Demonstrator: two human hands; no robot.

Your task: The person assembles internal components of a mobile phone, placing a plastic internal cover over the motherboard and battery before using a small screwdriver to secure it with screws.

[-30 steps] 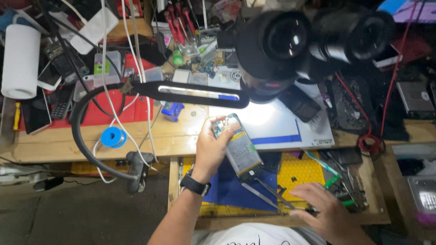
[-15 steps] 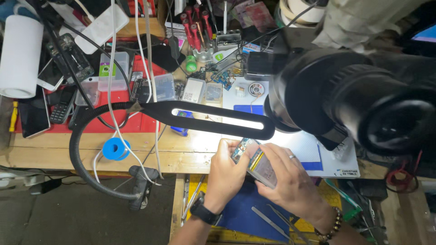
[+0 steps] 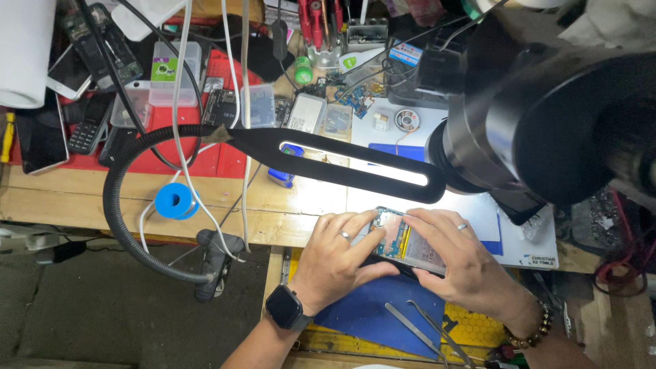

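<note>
Both hands are gripping an opened phone (image 3: 408, 240) just under the glowing lamp bar (image 3: 355, 164), over the front edge of the wooden surface (image 3: 82, 198). The left hand (image 3: 338, 263), wearing a ring and a dark wristwatch (image 3: 287, 307), is pinching the phone's left end, thumb below and fingers curled across the top. The right hand (image 3: 465, 263) is clamping the right end, fingers arching over the upper edge. Doing this well probably means keeping the fingertips on the frame edges rather than on the exposed parts, and holding the phone level inside the lit patch.

The phone is lying back-off: a teal circuit board toward its 9 o'clock end, a pale, yellow-edged battery area toward 3 o'clock. At 6 o'clock from it, a blue mat (image 3: 372, 314) is carrying metal tweezers (image 3: 417, 328). At 9 o'clock, well apart, a blue solder spool (image 3: 175, 200) is sitting.
</note>
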